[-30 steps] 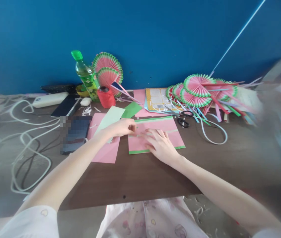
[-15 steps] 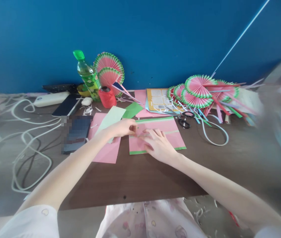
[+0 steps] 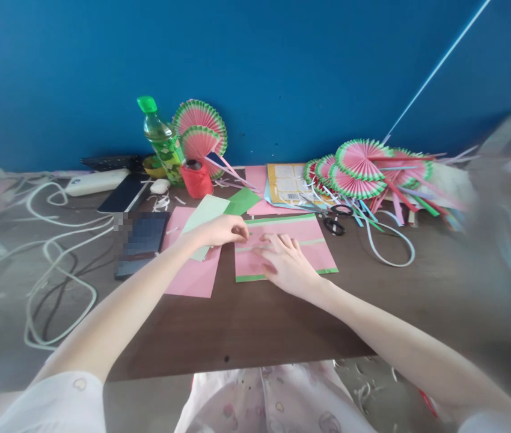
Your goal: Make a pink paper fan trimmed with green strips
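Loosely spread, my right hand (image 3: 285,264) touched one pink sheet (image 3: 306,233) with two green edges (image 3: 250,278); my left hand (image 3: 223,230) curled, hold unclear.

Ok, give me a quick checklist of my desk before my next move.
1. Right hand over the green-edged sheet: ok.
2. Left hand at that sheet's left edge: ok.
3. Anything pinched in that hand: cannot tell, too small to see.
4. Scissors off the sheet: ok, lying near its far right corner.
5. Other pink sheet uncovered: not ok, pale green paper lies across it.
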`<state>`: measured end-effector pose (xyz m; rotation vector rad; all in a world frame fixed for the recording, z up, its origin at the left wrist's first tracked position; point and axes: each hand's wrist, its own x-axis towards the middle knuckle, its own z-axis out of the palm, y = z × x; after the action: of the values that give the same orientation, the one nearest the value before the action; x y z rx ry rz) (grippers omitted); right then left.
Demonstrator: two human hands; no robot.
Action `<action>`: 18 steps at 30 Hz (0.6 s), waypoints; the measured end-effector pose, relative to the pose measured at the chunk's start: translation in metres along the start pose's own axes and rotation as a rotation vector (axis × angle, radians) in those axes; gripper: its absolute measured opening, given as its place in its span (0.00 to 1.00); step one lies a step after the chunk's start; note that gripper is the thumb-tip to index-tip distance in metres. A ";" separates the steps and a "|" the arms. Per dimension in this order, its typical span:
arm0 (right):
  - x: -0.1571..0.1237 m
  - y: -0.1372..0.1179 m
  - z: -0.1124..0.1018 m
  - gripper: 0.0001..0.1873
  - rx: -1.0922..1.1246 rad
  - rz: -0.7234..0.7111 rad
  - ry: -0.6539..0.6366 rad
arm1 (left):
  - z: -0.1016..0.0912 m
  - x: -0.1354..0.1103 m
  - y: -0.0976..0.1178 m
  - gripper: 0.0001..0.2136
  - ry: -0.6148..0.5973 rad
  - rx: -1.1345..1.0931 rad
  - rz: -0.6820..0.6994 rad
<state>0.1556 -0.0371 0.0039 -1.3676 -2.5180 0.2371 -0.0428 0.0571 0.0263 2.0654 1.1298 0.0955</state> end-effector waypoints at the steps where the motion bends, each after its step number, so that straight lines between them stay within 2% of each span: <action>1: 0.000 0.000 -0.001 0.17 0.003 0.002 -0.002 | -0.002 -0.001 0.001 0.08 0.021 -0.014 0.014; 4: 0.002 -0.001 -0.004 0.17 0.023 -0.001 -0.023 | -0.005 -0.005 0.007 0.08 0.138 -0.024 0.059; 11: 0.017 -0.005 -0.016 0.14 0.083 0.016 -0.083 | -0.009 -0.016 0.011 0.09 0.479 0.082 -0.015; 14: 0.028 -0.008 -0.022 0.13 0.077 0.024 -0.117 | -0.015 -0.021 0.014 0.11 0.526 0.138 -0.090; 18: 0.039 -0.008 -0.028 0.13 0.079 0.003 -0.172 | -0.027 -0.026 0.017 0.11 0.530 0.159 -0.151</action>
<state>0.1378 -0.0084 0.0385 -1.3745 -2.6128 0.4685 -0.0575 0.0480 0.0634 2.1463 1.6525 0.5176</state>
